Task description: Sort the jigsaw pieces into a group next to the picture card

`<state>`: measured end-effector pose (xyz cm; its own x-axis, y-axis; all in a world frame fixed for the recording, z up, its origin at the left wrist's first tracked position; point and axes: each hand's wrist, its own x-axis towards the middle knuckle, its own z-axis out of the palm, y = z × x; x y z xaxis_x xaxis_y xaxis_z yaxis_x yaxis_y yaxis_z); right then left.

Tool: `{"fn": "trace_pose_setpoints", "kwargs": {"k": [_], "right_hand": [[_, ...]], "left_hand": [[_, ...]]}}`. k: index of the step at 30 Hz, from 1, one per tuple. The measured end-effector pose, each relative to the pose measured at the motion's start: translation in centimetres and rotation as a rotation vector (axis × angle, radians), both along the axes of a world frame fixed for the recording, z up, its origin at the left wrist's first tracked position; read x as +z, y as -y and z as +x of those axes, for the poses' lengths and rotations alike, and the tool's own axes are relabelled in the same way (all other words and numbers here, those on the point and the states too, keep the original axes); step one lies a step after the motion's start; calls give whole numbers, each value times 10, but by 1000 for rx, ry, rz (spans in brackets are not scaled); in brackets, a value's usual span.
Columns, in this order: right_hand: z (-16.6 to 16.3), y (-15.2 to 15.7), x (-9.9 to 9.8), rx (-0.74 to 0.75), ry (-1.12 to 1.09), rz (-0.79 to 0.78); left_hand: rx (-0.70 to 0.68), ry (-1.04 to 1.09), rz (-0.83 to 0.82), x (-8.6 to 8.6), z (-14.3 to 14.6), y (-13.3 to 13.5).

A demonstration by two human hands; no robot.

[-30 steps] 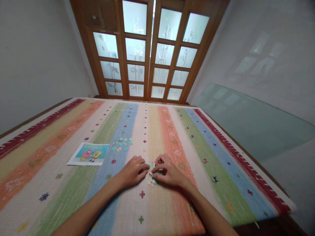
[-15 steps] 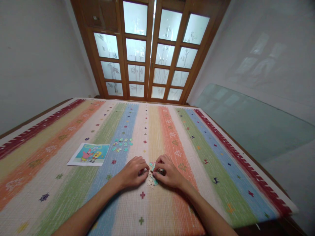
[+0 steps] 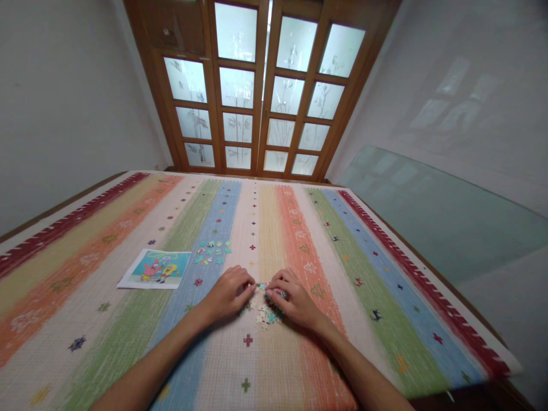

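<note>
A small heap of jigsaw pieces (image 3: 264, 311) lies on the striped mat (image 3: 128, 354) between my hands. My left hand (image 3: 229, 294) rests on the mat at the heap's left edge, fingers curled and fingertips touching the pieces. My right hand (image 3: 291, 298) covers the heap's right side, fingers bent and pinched on pieces I cannot make out singly. Farther left lies a cartoon picture card (image 3: 156, 268), with a second scatter of teal pieces (image 3: 212, 251) beside it.
The mat covers a large table whose right edge (image 3: 432, 285) runs along a leaning pane of glass (image 3: 428, 211). Wooden doors with frosted panes (image 3: 261, 85) stand behind the table's far end.
Both hands have shifted slightly away from me. The heap between them has spread out, with more pale pieces showing below the fingertips.
</note>
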<state>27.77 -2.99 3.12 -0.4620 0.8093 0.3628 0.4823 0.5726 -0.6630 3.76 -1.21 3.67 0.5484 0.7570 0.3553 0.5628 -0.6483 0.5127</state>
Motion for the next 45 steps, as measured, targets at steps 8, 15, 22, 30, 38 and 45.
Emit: {"fn": "trace_pose_setpoints", "kwargs": {"k": [8,15,22,30,38,45], "right_hand": [[2,-1,-2,-21,22,46],[2,-2,-4,-25,50,85],[3,-1,0,-35,40,86],[4,-1,-2,-42,27,121],[4,-2,-2,-93,16,131],[8,-6,-4,-259,-39,122]], "left_hand": [[358,-43,77,-16,-37,-33],[486,-128,133,-24,-53,-44],[523,-174,186,-20,-53,-40],[567,-209,201,-24,-53,-41],[553,-191,202,-25,-54,-43],[459,-168,191,-26,-49,-41]]}}
